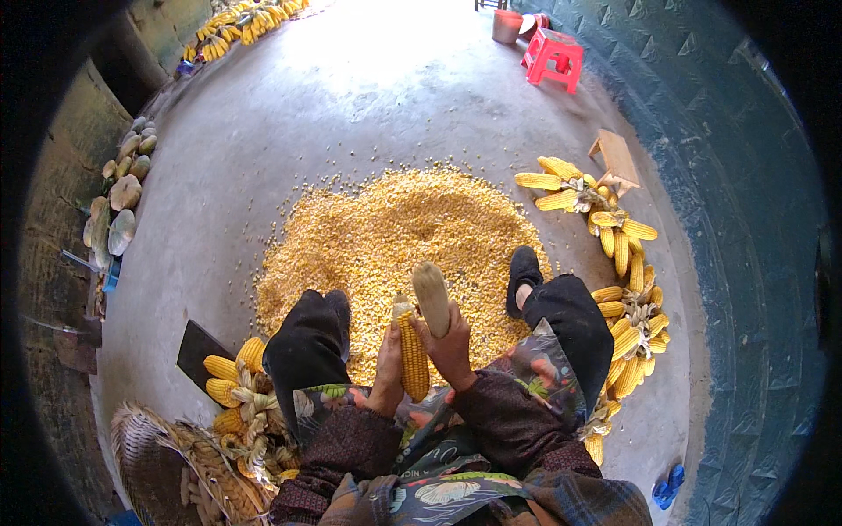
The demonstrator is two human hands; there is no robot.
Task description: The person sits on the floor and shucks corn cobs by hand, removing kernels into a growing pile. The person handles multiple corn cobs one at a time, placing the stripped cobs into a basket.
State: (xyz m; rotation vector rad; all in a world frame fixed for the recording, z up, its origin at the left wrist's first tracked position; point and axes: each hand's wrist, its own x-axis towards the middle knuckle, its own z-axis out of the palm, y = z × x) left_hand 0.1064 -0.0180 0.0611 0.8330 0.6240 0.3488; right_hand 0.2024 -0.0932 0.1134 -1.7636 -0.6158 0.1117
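My left hand grips an ear of yellow corn, tilted with its pale, bare end away from me. Most of the ear still carries kernels. In my right hand is a pale stripped corncob, held close beside the ear; the right fingers are partly hidden behind the ear and cob. Both hands are above my lap, over a floral apron. Beyond them a wide pile of loose corn kernels spreads over the floor between and past my feet.
Braided corn ears line the right side by a small wooden stool. More ears and a woven basket are at lower left. Gourds or squashes lie along the left wall. A red plastic stool and bucket stand far right.
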